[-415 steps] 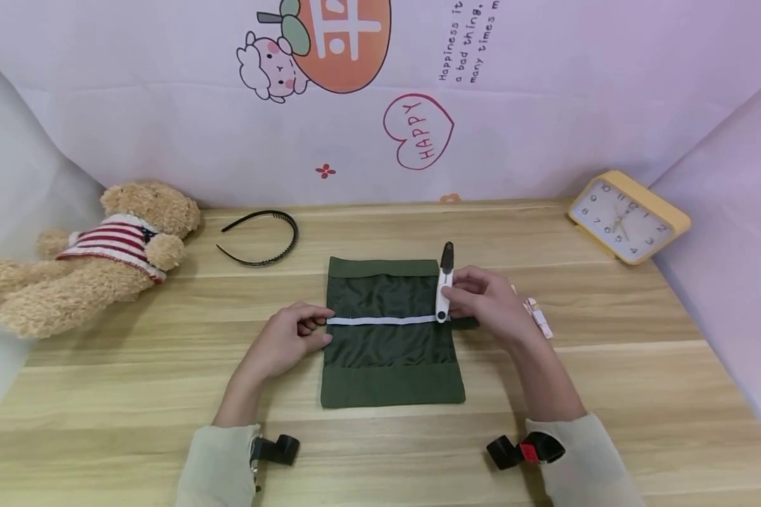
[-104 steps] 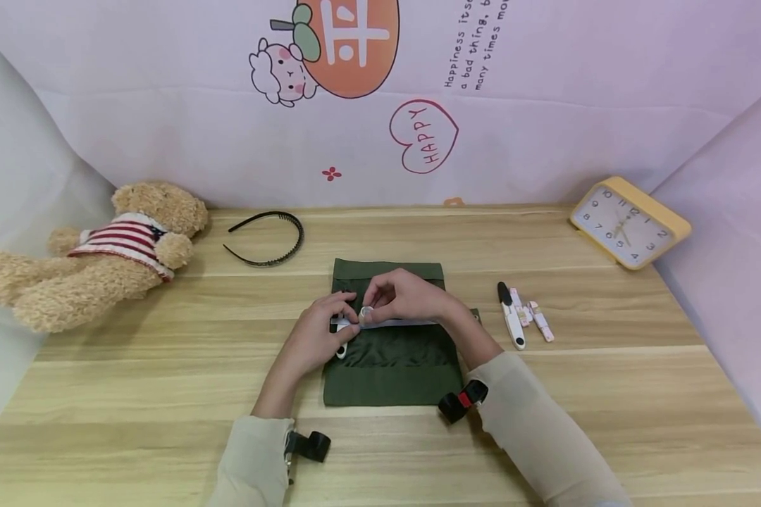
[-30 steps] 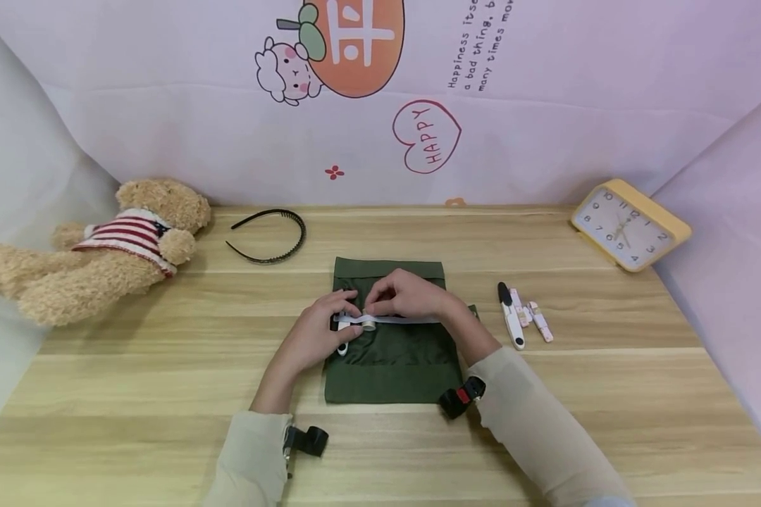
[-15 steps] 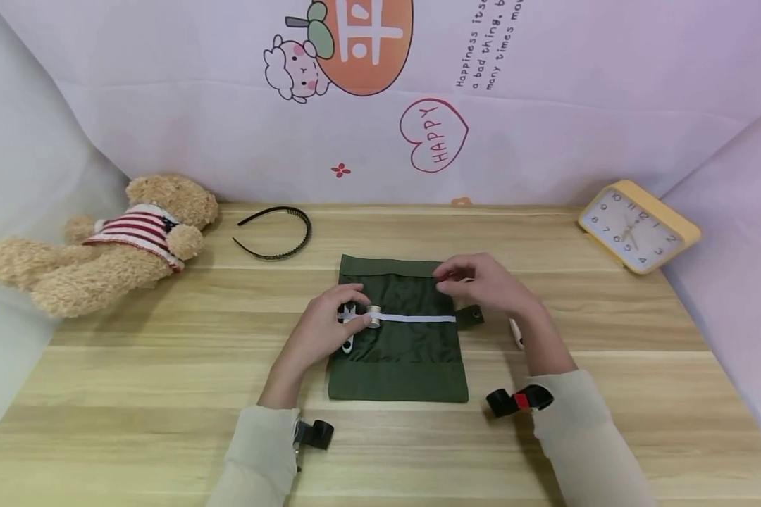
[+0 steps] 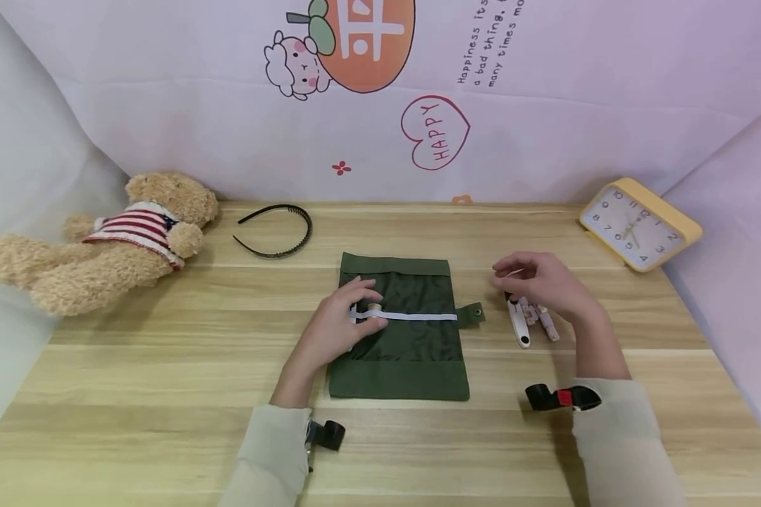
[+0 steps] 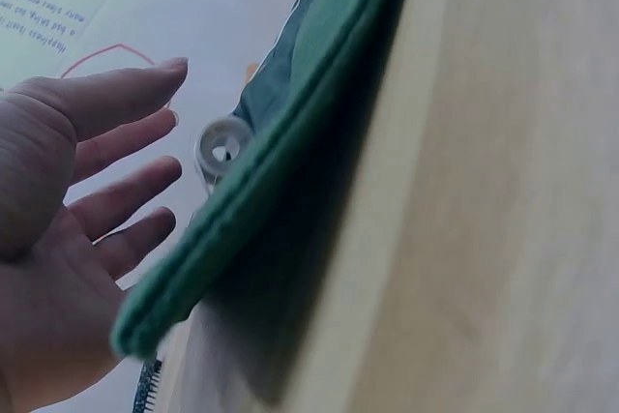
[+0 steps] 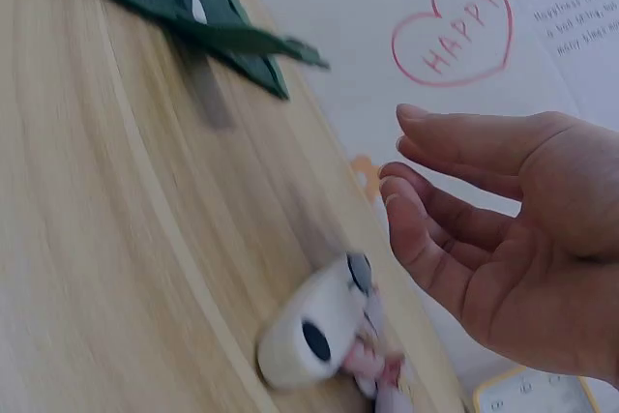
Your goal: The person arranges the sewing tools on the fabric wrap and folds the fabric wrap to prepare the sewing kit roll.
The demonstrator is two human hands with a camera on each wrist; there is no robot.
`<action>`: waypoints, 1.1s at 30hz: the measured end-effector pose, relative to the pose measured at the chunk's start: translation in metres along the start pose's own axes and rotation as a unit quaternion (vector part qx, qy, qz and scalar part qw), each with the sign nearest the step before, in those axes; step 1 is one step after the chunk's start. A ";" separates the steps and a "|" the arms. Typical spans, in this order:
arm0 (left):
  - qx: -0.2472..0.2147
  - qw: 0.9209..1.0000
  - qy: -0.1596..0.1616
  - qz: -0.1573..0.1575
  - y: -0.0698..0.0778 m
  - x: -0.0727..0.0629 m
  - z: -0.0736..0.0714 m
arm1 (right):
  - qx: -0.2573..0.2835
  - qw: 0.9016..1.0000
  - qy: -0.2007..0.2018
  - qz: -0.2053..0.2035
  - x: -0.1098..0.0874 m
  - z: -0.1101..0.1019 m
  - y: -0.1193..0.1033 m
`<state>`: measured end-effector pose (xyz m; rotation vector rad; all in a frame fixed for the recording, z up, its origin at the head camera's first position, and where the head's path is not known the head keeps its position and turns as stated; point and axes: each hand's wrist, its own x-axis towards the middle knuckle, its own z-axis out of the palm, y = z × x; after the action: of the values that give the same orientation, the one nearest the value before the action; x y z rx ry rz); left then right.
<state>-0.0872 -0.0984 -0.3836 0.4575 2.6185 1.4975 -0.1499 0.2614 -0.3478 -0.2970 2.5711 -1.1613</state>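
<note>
Head view: a green cloth [image 5: 399,380] is laid on the wooden tabletop [image 5: 165,380], and a white band [image 5: 421,317] is stretched across its middle. Near the left end of the band, a spool [image 5: 374,307] is tucked under it, its top showing above. The left side of the cloth is partly covered by the left hand [image 5: 331,327], whose thumb and fingers are held apart with the spool framed between them. At the cloth's right edge, a green tab [image 5: 468,317] with a snap is seen. Beyond the tab, the right hand [image 5: 542,282] is held with loosely bent fingers. Near it, a white tool [image 5: 518,327] and some pink pieces [image 5: 548,325] are grouped closely. A teddy bear [image 5: 101,274] and a black headband [image 5: 308,225] are placed at the far left, a yellow clock [image 5: 634,229] at the far right. Behind them, a printed white backdrop [image 5: 545,148] is hung.

Left wrist view: the grip is seen spread, thumb and fingers apart. The spool is shown end-on just beyond the fingertips, partly hidden by the cloth's edge.

Right wrist view: the grip is seen empty, its fingers bent. The white tool and pink pieces are shown on the tabletop below the fingertips, untouched; the cloth is seen at upper left.
</note>
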 end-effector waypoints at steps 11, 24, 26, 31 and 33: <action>0.029 0.999 -0.013 -0.017 0.001 0.002 0.007 | -0.009 0.999 -0.016 0.036 -0.005 -0.012 0.020; 0.043 0.999 -0.027 -0.014 -0.005 -0.001 0.008 | -0.054 0.996 -0.054 0.044 0.002 -0.008 0.018; 0.045 0.998 -0.028 -0.012 -0.006 -0.001 0.008 | -0.062 0.996 -0.055 0.041 0.005 -0.007 0.018; 0.051 0.998 -0.033 -0.015 -0.006 0.000 0.008 | -0.062 0.995 -0.060 0.048 0.011 -0.009 0.016; 0.053 0.998 -0.033 -0.015 -0.006 0.001 0.008 | -0.054 0.995 -0.062 0.056 0.013 -0.010 0.016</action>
<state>-0.0872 -0.0943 -0.3929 0.4671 2.6499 1.3160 -0.1666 0.2744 -0.3557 -0.2370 2.5111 -0.9376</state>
